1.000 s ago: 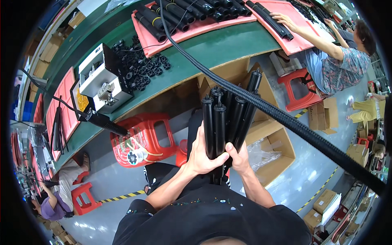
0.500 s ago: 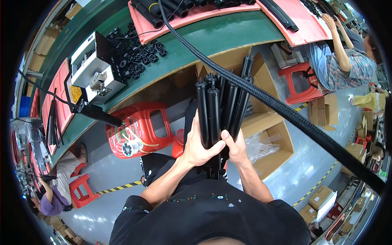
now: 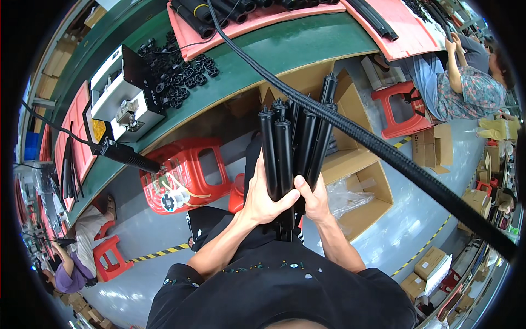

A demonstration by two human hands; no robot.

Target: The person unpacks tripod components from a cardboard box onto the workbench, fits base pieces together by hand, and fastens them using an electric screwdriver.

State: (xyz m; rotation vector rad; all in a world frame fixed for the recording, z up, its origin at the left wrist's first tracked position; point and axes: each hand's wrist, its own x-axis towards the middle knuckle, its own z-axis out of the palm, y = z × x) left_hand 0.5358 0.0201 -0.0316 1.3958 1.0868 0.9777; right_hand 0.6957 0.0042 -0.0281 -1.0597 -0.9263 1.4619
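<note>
Both hands are wrapped round the lower part of a bundle of black tubes (image 3: 284, 156) in front of my body. My left hand (image 3: 262, 194) grips the left side and my right hand (image 3: 314, 200) the right, the thumbs close together across the front. Several tubes stand side by side, their tops at uneven heights and capped with small fittings. One tube at the right rises above the rest. The lower ends are partly hidden by my hands. A thick braided black cable (image 3: 378, 141) crosses in front of the bundle's upper right part.
A green workbench (image 3: 263, 57) holds black ring-shaped parts (image 3: 183, 82), a white-and-black machine (image 3: 123, 93) and pink foam (image 3: 246, 30) with tubes. Below are a red stool (image 3: 205, 167) with a wire spool (image 3: 174, 201) and an open cardboard box (image 3: 378, 205). Other people sit left and right.
The bundle and both hands stay almost still, in the same grip. The bench and its contents have shifted slightly left in view. The person at the right has moved their raised hands a little.
</note>
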